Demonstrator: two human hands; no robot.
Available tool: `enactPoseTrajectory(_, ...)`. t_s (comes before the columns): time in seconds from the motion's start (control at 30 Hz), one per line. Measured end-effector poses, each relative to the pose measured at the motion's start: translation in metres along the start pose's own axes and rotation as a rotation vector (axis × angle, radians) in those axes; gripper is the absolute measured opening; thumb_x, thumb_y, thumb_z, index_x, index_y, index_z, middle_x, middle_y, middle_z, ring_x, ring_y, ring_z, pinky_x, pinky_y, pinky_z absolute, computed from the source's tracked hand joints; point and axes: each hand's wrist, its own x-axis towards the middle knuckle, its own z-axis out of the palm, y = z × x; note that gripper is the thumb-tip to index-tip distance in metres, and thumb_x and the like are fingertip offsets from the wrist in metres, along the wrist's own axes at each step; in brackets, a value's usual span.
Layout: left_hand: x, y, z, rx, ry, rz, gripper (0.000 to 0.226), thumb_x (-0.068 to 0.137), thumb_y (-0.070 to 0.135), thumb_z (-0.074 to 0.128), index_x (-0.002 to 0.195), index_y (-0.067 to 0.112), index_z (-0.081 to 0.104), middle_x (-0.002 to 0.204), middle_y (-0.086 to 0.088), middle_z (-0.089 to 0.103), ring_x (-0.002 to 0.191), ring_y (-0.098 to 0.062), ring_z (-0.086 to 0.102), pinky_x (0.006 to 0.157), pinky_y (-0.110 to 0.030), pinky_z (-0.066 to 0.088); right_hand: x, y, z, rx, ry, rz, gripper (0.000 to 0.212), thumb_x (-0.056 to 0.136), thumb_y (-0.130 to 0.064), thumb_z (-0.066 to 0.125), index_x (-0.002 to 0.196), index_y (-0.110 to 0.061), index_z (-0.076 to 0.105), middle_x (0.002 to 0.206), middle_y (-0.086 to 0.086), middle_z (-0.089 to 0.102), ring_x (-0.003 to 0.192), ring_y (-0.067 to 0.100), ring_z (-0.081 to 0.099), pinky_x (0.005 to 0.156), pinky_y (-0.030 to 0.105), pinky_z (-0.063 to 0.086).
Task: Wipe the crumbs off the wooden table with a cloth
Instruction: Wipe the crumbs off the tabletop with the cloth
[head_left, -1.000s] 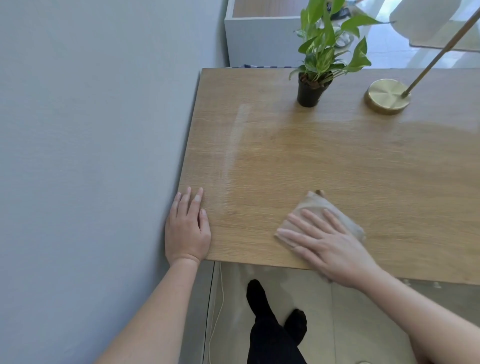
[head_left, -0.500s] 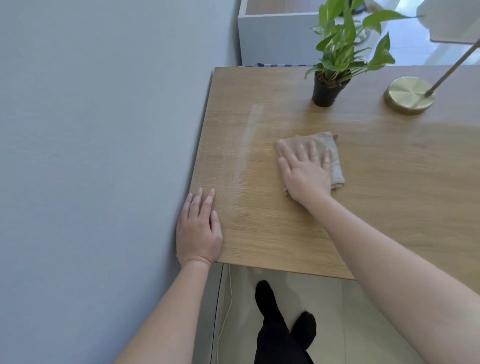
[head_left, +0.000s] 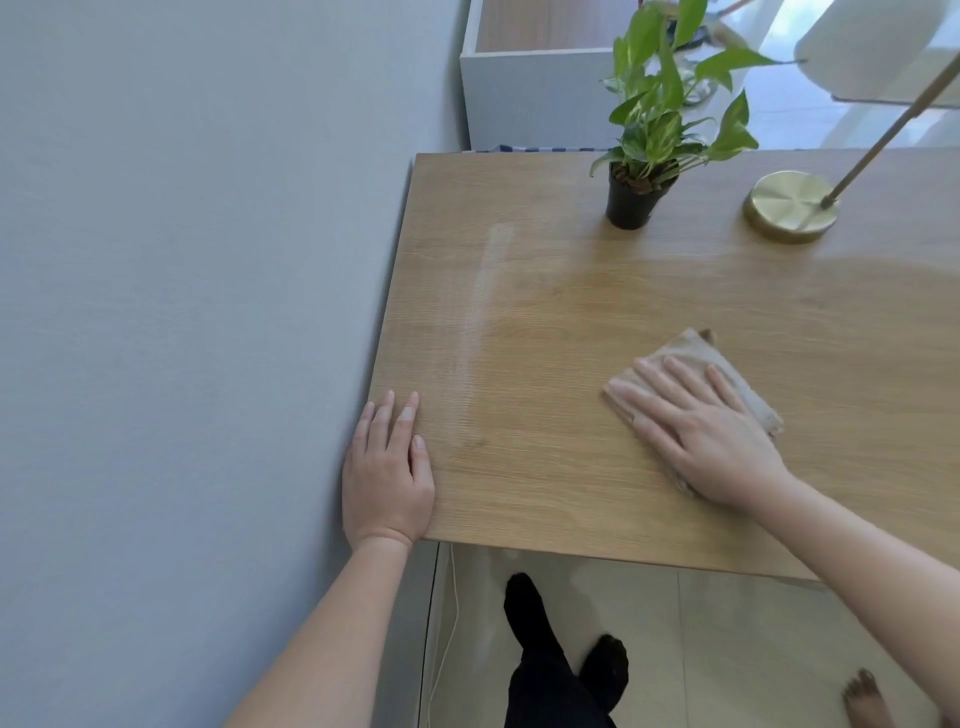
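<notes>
Fingers (head_left: 670, 389) of the right hand (head_left: 722, 447) lay straight and slightly spread, pressed flat on the cloth (head_left: 693, 347). Those of the left hand (head_left: 387, 483) lay straight and close together, palm down, holding nothing.

From my remote seat I read the head view as follows, largest item first.

(a) Grey wall (head_left: 182, 312), filling the left side of the view and meeting the tabletop's left edge.

(b) Wooden tabletop (head_left: 571, 312), with a pale streak (head_left: 480, 322) running from far to near across its left part.

(c) Tiled floor (head_left: 753, 649) below the near edge, where I saw two feet in black socks (head_left: 524, 608), a thin pale cord (head_left: 448, 623) beside the wall, and a bare foot (head_left: 862, 696) at the lower right.

(d) White cabinet (head_left: 530, 98) beyond the far edge.

(e) Lamp with a round brass base (head_left: 789, 205) standing at the far right, its rod (head_left: 883, 135) slanting up and to the right.

(f) Leafy plant (head_left: 660, 119) in a black pot (head_left: 631, 205), upright near the far edge, left of the lamp base and apart from it.

(g) Left hand, resting at the near left corner against the wall.

(h) Beige folded cloth, lying flat on the near right part of the tabletop, well apart from the pot. The right hand covered most of it, and its far corner showed past the fingertips.
</notes>
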Motion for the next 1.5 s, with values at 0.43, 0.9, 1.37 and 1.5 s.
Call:
enactPoseTrajectory(0.43,0.001,0.003,-0.001,0.023,0.009,0.007,0.056,0.105,0.036,0.035,0.160,0.034,0.047,0.169,0.002,0.042,0.158,-0.024,0.031,0.126,-0.047,0.033,0.024,-0.148,0.049,0.120,0.073,0.020,0.055,0.111,-0.062,0.005,0.165,-0.055,-0.003,0.177,-0.015,-0.010,0.163,0.020,-0.019,0.131,0.054,-0.013)
enactPoseTrajectory(0.9,-0.005,0.014,-0.001,-0.027,0.048,-0.037,0.058,0.105,0.039,0.034,0.159,0.024,0.049,0.167,-0.003,0.045,0.157,-0.028,0.035,0.129,-0.052,0.026,0.011,-0.029,0.010,0.316,0.193,0.207,0.059,0.114,-0.037,0.035,0.168,-0.046,0.014,0.178,-0.014,0.006,0.165,0.013,-0.006,0.134,0.045,0.000)
enactPoseTrajectory(1.37,-0.055,0.177,0.051,0.116,-0.216,0.137,0.074,0.111,0.062,0.015,0.171,0.025,-0.010,0.179,0.000,-0.013,0.165,-0.021,-0.019,0.134,-0.050,0.005,0.078,-0.011,0.002,0.255,0.294,0.748,0.060,0.111,-0.049,0.013,0.170,-0.041,0.002,0.179,-0.005,-0.003,0.165,0.021,-0.007,0.131,0.057,-0.010)
enactPoseTrajectory(1.5,-0.043,0.171,0.047,0.113,-0.229,0.198,0.075,0.111,0.061,0.023,0.172,0.026,-0.005,0.180,0.000,-0.009,0.166,-0.021,-0.014,0.133,-0.049,0.006,0.080,-0.012,0.005,0.253,0.301,0.764,0.061,0.110,-0.050,0.012,0.169,-0.042,0.000,0.179,-0.005,-0.004,0.165,0.020,-0.007,0.131,0.057,-0.009)
